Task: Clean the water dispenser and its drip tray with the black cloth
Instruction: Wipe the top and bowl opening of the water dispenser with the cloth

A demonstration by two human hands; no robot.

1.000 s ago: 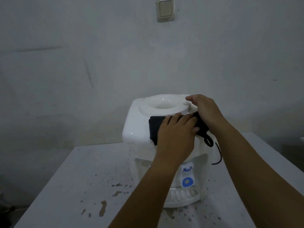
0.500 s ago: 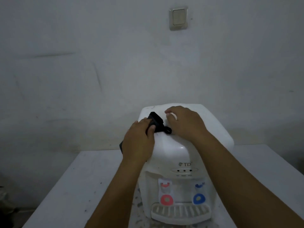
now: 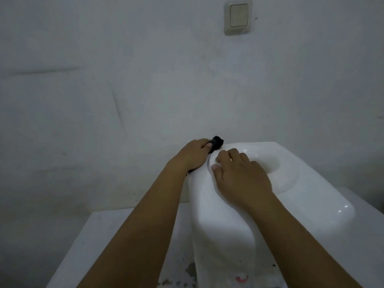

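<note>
Black cloth [image 3: 217, 143] sits bunched under your left hand [image 3: 193, 155], whose fingers curl over it and press it against the upper left side of the glossy white plastic water dispenser [image 3: 301, 204]. Your right hand [image 3: 242, 175] lies with loosely bent fingers on the dispenser's rounded top, just beside the bottle well, holding nothing and steadying the body. A second ago the cloth was spread on the front of the top; it has since travelled to the left flank, so the top pass looks finished and the sides are under way. Its drip tray is out of view and likely untouched. Beneath it stands a stained white table [image 3: 99, 246], with a beige wall switch [image 3: 238, 16] above
</note>
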